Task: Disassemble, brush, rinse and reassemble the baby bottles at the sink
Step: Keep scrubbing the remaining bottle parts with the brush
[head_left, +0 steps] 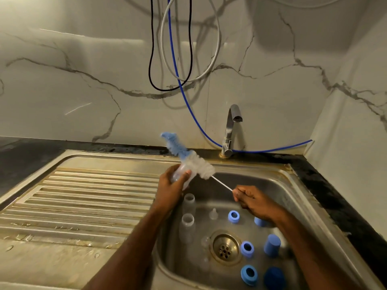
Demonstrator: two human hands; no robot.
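My left hand (170, 188) grips a clear baby bottle (180, 172) above the sink's left rim. My right hand (254, 200) holds the thin white handle of a bottle brush (189, 156); its white and blue bristles lie beside and beyond the bottle, outside it. In the steel sink (282, 185) stand two more clear bottles (189, 204) (187, 227). A clear teat (213, 214) sits near them. Blue screw rings (234, 216) (247, 249) (249, 274) and blue caps (272, 245) (274, 278) are scattered around the drain (225, 246).
A chrome tap (231, 130) stands at the back of the basin with no water running. The ribbed steel drainboard (83, 197) lies to the left. Black, grey and blue hoses (182, 80) hang on the marble wall. Dark countertop (326, 185) borders the sink on the right.
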